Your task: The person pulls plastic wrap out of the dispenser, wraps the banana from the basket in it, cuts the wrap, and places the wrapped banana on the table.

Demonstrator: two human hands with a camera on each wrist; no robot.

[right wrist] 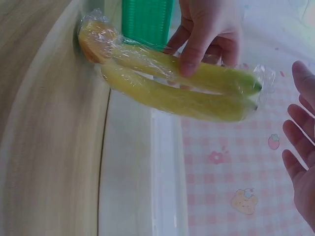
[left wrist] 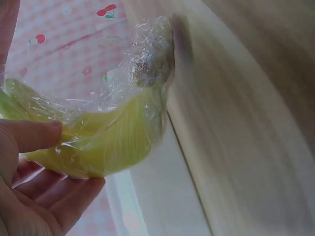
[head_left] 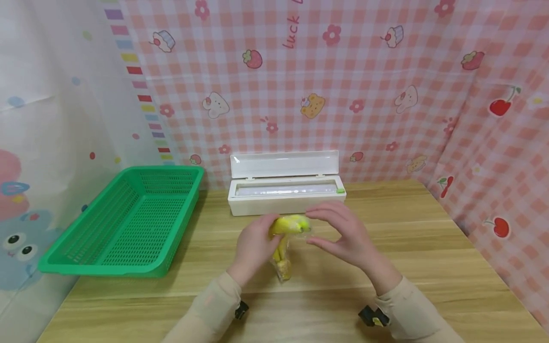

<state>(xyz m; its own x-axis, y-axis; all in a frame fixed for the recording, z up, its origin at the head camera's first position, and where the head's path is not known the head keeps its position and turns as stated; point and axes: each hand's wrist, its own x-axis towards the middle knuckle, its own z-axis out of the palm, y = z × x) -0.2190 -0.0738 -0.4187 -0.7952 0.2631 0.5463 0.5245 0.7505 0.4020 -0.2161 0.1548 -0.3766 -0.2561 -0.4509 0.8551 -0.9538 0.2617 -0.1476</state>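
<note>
A small bunch of bananas (head_left: 281, 257) wrapped in clear plastic film stands tilted, stem end down at the wooden table and green tips up. My left hand (head_left: 255, 245) grips it near the upper part, thumb on one side and fingers on the other, as the left wrist view shows on the bananas (left wrist: 108, 142). On the other side, my right hand (head_left: 343, 233) is spread beside the tips, thumb apart from the fingers and nothing held. In the right wrist view two wrapped bananas (right wrist: 172, 93) show, with a gap between them and the right hand (right wrist: 302, 137).
Behind the hands stands a white film dispenser box (head_left: 291, 205) with its lid raised and a roll of film inside. A green plastic basket (head_left: 165, 267) is at the left of the wooden table (head_left: 411, 228). Patterned cloth (head_left: 274, 133) hangs behind and at both sides.
</note>
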